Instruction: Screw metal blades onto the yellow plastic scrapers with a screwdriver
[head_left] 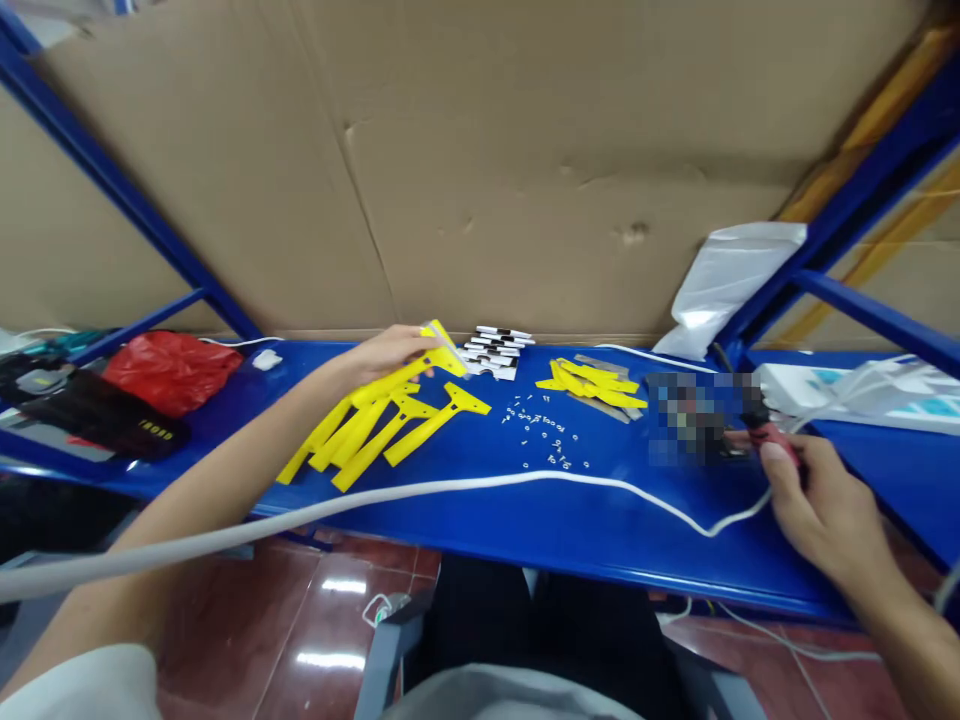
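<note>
Clasping a flat yellow T-shaped piece near its head in the left grip, over the blue counter; clutching a red-handled tool in the right grip.

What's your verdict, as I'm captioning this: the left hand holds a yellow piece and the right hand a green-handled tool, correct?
Not quite: the tool in the right hand is red-handled, not green-handled, as the head view shows. The left hand does hold a yellow piece.

L hand extended fwd, gripping; R hand clenched.
</note>
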